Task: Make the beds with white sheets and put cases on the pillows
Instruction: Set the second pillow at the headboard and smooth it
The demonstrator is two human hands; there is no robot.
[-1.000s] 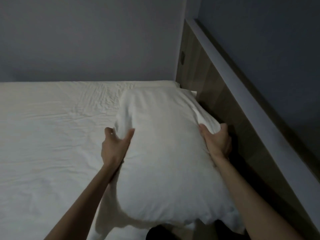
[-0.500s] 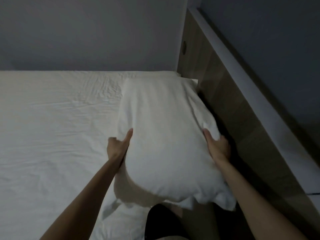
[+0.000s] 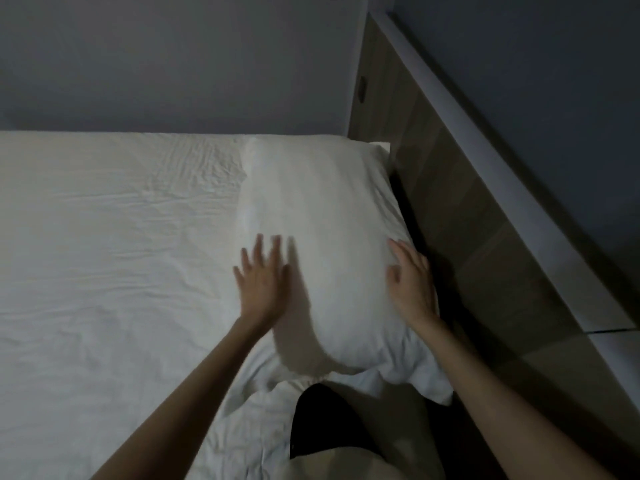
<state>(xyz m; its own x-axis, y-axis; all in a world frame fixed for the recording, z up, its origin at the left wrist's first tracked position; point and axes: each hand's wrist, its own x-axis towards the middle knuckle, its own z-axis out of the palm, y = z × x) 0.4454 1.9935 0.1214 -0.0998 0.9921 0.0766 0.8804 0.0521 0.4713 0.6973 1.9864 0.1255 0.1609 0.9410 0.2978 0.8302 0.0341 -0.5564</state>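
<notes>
Pillow (image 3: 325, 237) lies on the sheet (image 3: 121, 271) at the bed's far right corner, along the headboard (image 3: 460, 216). Left hand (image 3: 264, 282) flat, fingers spread (blurred), at its left edge; right hand (image 3: 412, 282) open, resting on its right edge.

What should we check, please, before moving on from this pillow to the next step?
1. Pillow covered by a case: ok, white fabric covers all that shows.
2. Pillow lying flat beside the headboard: ok.
3. Near end of the case neat: not ok, loose fabric sticks out in ruffles.
4. Sheet smooth: not ok, creases run across it left of the pillow.
5. Left hand free: ok, fingers spread and gripping nothing; it is blurred, so contact with the pillow: cannot tell.
6. Right hand free: ok, open at the pillow's right edge, fingers relaxed.
</notes>
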